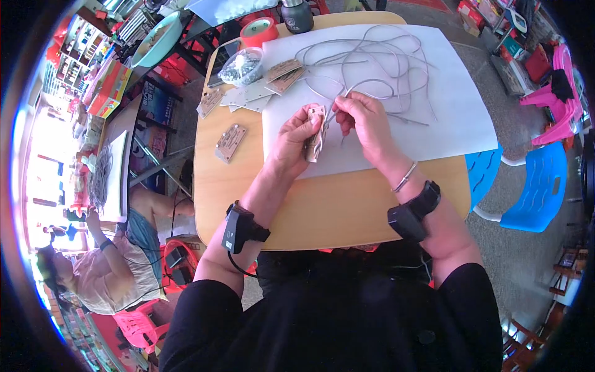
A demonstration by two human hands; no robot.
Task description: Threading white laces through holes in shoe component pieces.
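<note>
My left hand (pixel 290 141) is closed around a small tan board (pixel 313 152), held on edge above the white sheet with the thumb on top. Strands of thin grey cord run along this board. Close beside it, my right hand (pixel 367 123) pinches the cord (pixel 347 85) between thumb and fingers. The cord's long loops spread over the far part of the sheet. To the left of my left hand, a similar tan board (pixel 231 142) with small marks lies flat on the wood. More tan boards (pixel 284 75) are stacked farther back, beside pale perforated plates (pixel 246 97).
The white sheet (pixel 452 105) covers much of the wooden table (pixel 365 217). A tub of small pieces (pixel 242 67), a red tape roll (pixel 259 31) and a dark flask (pixel 297 15) stand at the back. A blue chair (pixel 536 189) is right; a seated person (pixel 111 273) works left.
</note>
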